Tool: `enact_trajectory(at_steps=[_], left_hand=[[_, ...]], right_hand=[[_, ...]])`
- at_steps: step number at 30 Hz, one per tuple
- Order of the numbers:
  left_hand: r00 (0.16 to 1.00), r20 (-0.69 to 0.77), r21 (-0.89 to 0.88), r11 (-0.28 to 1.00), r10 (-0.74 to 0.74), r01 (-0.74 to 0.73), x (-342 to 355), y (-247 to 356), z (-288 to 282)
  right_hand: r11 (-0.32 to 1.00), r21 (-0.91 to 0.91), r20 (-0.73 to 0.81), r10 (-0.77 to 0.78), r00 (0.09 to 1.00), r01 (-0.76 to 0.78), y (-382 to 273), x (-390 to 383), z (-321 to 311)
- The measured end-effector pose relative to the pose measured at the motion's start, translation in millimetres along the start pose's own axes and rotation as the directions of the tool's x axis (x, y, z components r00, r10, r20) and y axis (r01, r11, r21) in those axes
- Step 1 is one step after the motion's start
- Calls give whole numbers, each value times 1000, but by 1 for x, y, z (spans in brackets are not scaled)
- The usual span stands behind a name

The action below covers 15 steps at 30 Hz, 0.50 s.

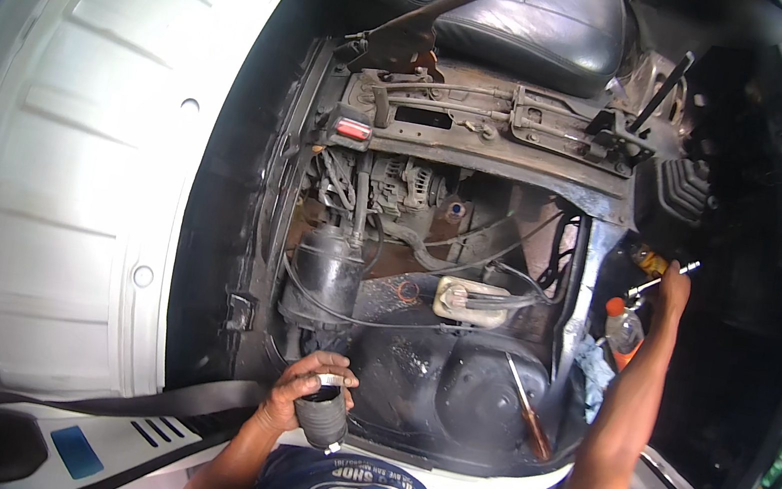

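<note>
My left hand (304,388) is closed around a short black ribbed rubber hose (321,421), held upright near my chest. A metal clamp band (330,379) rings its upper end. Out to the right, my right hand (674,289) grips a slim chrome socket wrench (647,287) on the dark floor. Just below that hand stands a clear bottle (625,332) with an orange cap. A yellow item (649,261), partly hidden, lies beside the wrench. A screwdriver (528,409) with a brown handle rests on the black panel between my arms.
Ahead lies an open engine bay with an alternator (405,184), a black canister (323,280), a whitish reservoir (470,302) and loose hoses. A metal crossmember (515,157) spans its far side, below a black seat (534,33). A light-blue rag (592,374) lies by my right forearm.
</note>
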<state>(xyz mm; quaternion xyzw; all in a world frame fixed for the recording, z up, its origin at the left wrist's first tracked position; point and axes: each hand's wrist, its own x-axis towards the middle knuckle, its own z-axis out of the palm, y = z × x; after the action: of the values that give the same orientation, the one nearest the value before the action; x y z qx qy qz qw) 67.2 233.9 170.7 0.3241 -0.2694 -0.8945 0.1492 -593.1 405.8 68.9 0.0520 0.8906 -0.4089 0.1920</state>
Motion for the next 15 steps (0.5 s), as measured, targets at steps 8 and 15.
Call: enact_trajectory(at_steps=[8, 15], left_hand=[[993, -88, 313, 949, 75, -44, -32, 5, 15], [848, 186, 796, 430, 496, -426, -75, 23, 18]], right_hand=[[823, -489, 371, -104, 923, 289, -67, -360, -30], [565, -237, 925, -117, 361, 791, -99, -520, -13]])
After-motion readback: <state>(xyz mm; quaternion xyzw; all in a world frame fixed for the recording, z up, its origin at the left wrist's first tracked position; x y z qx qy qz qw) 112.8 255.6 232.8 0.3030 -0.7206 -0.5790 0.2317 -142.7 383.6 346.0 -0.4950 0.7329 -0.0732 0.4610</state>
